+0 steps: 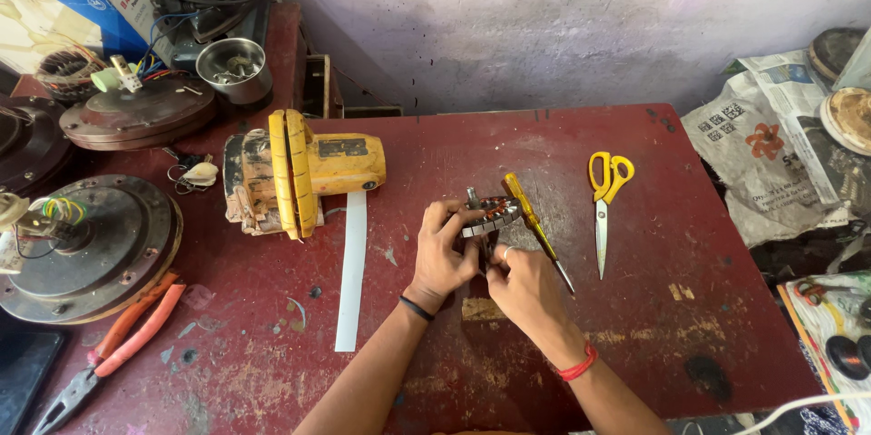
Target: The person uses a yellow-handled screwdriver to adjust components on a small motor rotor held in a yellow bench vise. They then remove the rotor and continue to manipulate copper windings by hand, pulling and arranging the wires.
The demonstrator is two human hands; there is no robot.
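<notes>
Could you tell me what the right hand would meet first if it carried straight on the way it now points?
Probably the stator directly ahead; the right hand already seems to touch it.

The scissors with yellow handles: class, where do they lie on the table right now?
In the head view, the scissors lie on the red table, to the right of both hands, just beyond the yellow screwdriver, blades pointing toward the person.

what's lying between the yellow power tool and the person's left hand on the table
In the head view, a white strip lies flat on the red table between the yellow power tool and the left hand; otherwise bare tabletop.
</notes>
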